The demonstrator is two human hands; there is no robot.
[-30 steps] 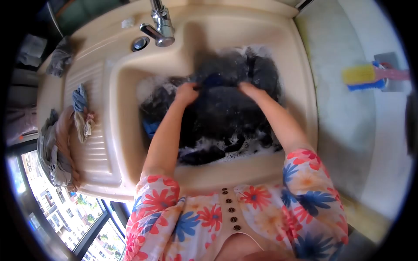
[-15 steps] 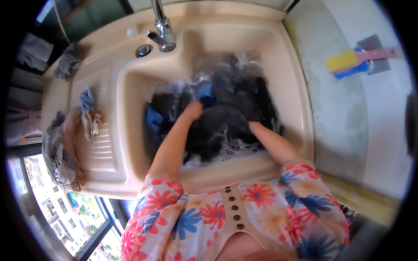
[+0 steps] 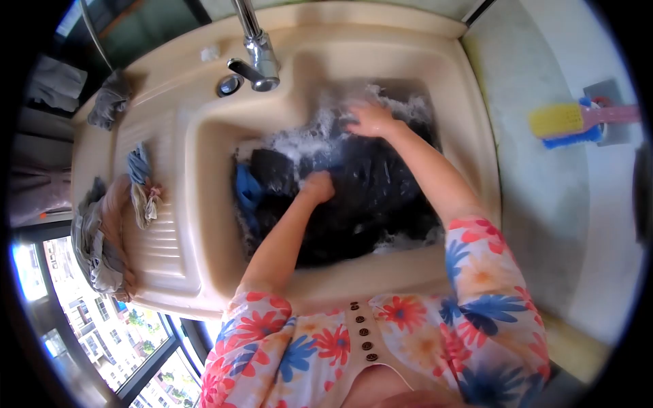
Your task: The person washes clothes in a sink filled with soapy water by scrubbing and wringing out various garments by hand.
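Note:
Dark wet cloth (image 3: 367, 183) fills much of the beige sink basin (image 3: 211, 204), with water and white foam around it. My left hand (image 3: 318, 186) is closed at the middle of the cloth; its fingertips and whatever they grip are hidden. Farther back, my right hand (image 3: 369, 118) is at the foamy water near the basin's back, its fingers spread. A blue piece of cloth (image 3: 247, 189) shows at the basin's left side.
A chrome faucet (image 3: 260, 58) stands behind the basin. Twisted cloths (image 3: 102, 238) and a small light cloth (image 3: 141, 183) lie on the ribbed drainboard (image 3: 163, 238). Brushes (image 3: 561, 122) hang at the right wall. A grey cloth (image 3: 109, 98) lies at the back left.
My right hand has come out of the water at the right and moved back and left, fingers now visible. My left hand has moved slightly right and down. The dark cloth has shifted.

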